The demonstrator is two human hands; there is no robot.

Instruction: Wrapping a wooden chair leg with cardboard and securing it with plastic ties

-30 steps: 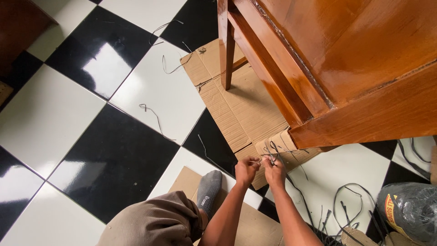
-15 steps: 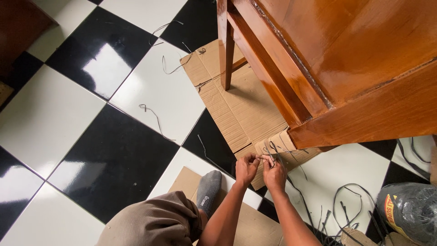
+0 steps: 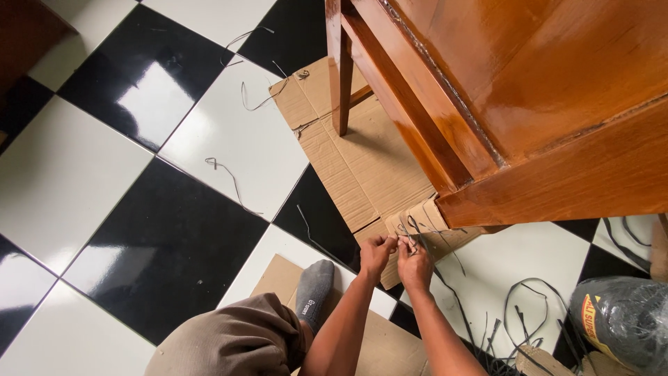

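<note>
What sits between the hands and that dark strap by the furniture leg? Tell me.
Nothing visible. The left hand and right hand are already at the dark strap, fingertips pinched on it, just in front of the cardboard-wrapped leg.

Glossy black-and-white checkered floor (image 3: 160, 230) reflects light; varnished wooden furniture (image 3: 529, 104) stands over flattened cardboard (image 3: 362, 167).
</note>
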